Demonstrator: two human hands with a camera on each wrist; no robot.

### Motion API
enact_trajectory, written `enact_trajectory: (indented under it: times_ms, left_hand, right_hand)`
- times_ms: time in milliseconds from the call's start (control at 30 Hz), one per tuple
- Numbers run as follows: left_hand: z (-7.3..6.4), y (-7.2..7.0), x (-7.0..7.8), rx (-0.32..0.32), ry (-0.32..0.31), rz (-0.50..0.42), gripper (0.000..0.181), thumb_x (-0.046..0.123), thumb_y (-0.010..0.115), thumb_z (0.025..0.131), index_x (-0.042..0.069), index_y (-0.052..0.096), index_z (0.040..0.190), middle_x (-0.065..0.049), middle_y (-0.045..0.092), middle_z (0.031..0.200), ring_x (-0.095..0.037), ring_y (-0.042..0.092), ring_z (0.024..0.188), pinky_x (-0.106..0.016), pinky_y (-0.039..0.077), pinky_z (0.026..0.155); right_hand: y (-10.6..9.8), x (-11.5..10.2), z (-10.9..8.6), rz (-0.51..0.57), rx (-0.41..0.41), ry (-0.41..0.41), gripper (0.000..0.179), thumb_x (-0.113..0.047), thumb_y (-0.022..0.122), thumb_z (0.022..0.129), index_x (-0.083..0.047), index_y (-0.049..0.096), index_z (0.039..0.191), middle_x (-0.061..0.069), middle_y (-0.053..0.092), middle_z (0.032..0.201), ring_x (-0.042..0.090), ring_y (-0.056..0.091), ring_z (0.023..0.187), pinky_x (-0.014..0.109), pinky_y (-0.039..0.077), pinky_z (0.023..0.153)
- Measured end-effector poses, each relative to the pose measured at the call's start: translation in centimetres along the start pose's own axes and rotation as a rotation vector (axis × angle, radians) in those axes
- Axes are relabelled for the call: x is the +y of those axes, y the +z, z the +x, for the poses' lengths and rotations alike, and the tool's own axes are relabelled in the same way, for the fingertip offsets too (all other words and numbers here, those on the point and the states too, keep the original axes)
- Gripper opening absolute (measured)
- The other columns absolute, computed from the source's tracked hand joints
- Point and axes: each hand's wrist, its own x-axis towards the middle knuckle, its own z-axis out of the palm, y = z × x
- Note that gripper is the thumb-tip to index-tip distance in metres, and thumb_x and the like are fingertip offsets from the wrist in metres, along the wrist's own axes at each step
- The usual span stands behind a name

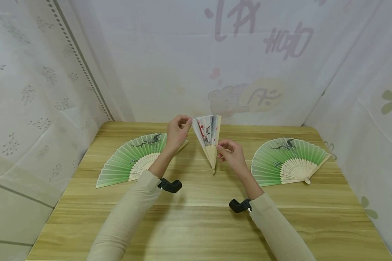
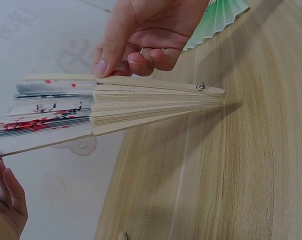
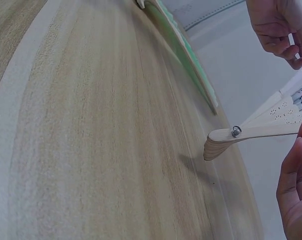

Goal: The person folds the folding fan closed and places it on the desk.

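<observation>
A white folding fan with red blossoms and pale wooden ribs is partly spread between my hands, its pivot end pointing toward me. My left hand pinches the upper left corner of its leaf between thumb and finger. On the other side, my right hand pinches the outer rib about where the leaf begins. The left wrist view shows a metal rivet at the narrow end, and a shadow on the wood below. My left forearm covers part of a spread green fan.
Another spread green fan lies on the right of the wooden table. Printed white cloth hangs behind the table and along both sides. Each wrist wears a black camera device.
</observation>
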Motion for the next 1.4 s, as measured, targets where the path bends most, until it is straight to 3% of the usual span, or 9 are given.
enact_trajectory:
  times_ms: [233, 467, 800, 1067, 1400]
  left_hand:
    - [-0.04, 0.1, 0.07, -0.009, 0.007, 0.001, 0.014, 0.007, 0.062, 0.102, -0.004, 0.069, 0.109, -0.016, 0.068, 0.1, -0.015, 0.056, 0.074, -0.023, 0.044, 0.061]
    - [-0.28, 0.12, 0.32, -0.029, 0.032, 0.006, 0.015, 0.007, 0.061, 0.103, -0.004, 0.069, 0.11, -0.018, 0.067, 0.101, -0.023, 0.059, 0.084, -0.026, 0.044, 0.068]
    - [-0.19, 0.13, 0.23, -0.036, 0.032, -0.01, 0.015, 0.008, 0.061, 0.103, -0.003, 0.069, 0.109, -0.017, 0.068, 0.1, -0.022, 0.059, 0.083, -0.027, 0.045, 0.07]
    - [-0.33, -0.15, 0.41, -0.039, 0.0, -0.02, 0.016, 0.009, 0.061, 0.103, -0.002, 0.069, 0.111, -0.015, 0.067, 0.103, -0.021, 0.056, 0.082, -0.03, 0.045, 0.072]
    - [-0.31, -0.17, 0.36, -0.037, -0.01, 0.002, 0.015, 0.009, 0.062, 0.103, -0.001, 0.07, 0.109, -0.013, 0.067, 0.1, -0.019, 0.055, 0.079, -0.029, 0.044, 0.068]
  right_hand:
    - [-0.01, -0.18, -0.14, 0.016, -0.015, 0.028, 0.018, -0.005, 0.069, 0.098, 0.009, 0.067, 0.109, 0.023, 0.065, 0.093, 0.019, 0.063, 0.066, 0.028, 0.055, 0.054]
    - [0.01, -0.29, -0.25, 0.024, -0.037, 0.069, 0.021, -0.008, 0.07, 0.098, 0.007, 0.067, 0.111, 0.019, 0.067, 0.097, 0.033, 0.066, 0.074, 0.036, 0.058, 0.061]
    - [0.22, -0.28, -0.32, 0.031, -0.052, 0.096, 0.023, -0.004, 0.068, 0.098, 0.011, 0.068, 0.115, 0.015, 0.068, 0.094, 0.021, 0.063, 0.069, 0.023, 0.053, 0.057]
    - [0.24, -0.15, -0.46, -0.003, -0.133, 0.126, 0.024, -0.003, 0.067, 0.099, 0.013, 0.066, 0.117, 0.01, 0.064, 0.09, 0.013, 0.059, 0.066, 0.025, 0.054, 0.06]
    - [0.09, -0.13, -0.59, 0.007, -0.187, 0.148, 0.025, -0.003, 0.064, 0.101, 0.013, 0.064, 0.12, 0.008, 0.063, 0.093, 0.011, 0.057, 0.065, 0.023, 0.054, 0.06]
